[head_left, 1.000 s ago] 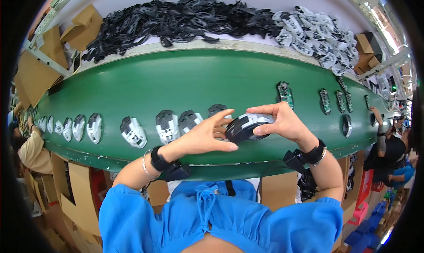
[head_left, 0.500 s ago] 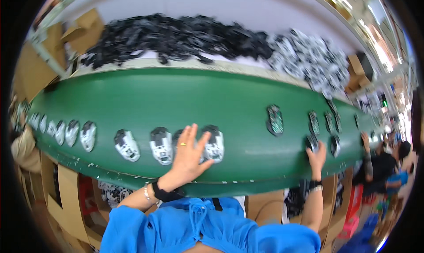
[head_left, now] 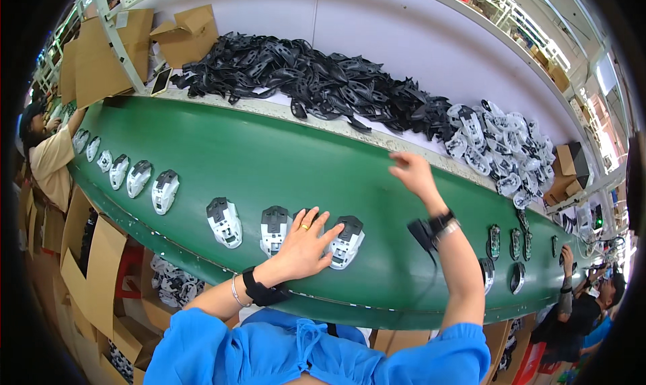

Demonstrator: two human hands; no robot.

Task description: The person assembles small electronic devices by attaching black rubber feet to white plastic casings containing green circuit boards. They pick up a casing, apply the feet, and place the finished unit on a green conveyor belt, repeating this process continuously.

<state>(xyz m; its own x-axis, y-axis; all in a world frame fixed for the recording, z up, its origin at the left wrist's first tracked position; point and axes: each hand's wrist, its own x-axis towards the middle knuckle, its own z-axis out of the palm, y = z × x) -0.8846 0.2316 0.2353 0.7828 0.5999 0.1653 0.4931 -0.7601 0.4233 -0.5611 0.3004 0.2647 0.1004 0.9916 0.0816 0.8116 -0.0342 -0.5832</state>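
Note:
My left hand (head_left: 308, 242) lies spread over a row of black-and-white computer mouse shells on the green belt (head_left: 282, 149). Its thumb side reaches the rightmost shell (head_left: 347, 244); the shell (head_left: 274, 229) left of it is partly covered, and another beneath the fingers is mostly hidden. Raised over the belt, my right hand (head_left: 414, 175) has thumb and forefinger apart, with nothing visible between them. It is nearest the ledge with black plastic parts (head_left: 336, 79). A black strap with a cord (head_left: 424, 236) hangs at that wrist.
More shells (head_left: 165, 191) line the belt leftward. White plastic parts (head_left: 498, 146) are heaped behind, at right. Circuit boards (head_left: 494, 242) and shells (head_left: 518, 277) lie beyond my right forearm. Co-workers sit at both ends. Cardboard boxes (head_left: 94, 277) stand below the belt.
My right hand has left a shell at the right and moved up and leftward over the belt. My left hand stays over the same shells. The head view has shifted.

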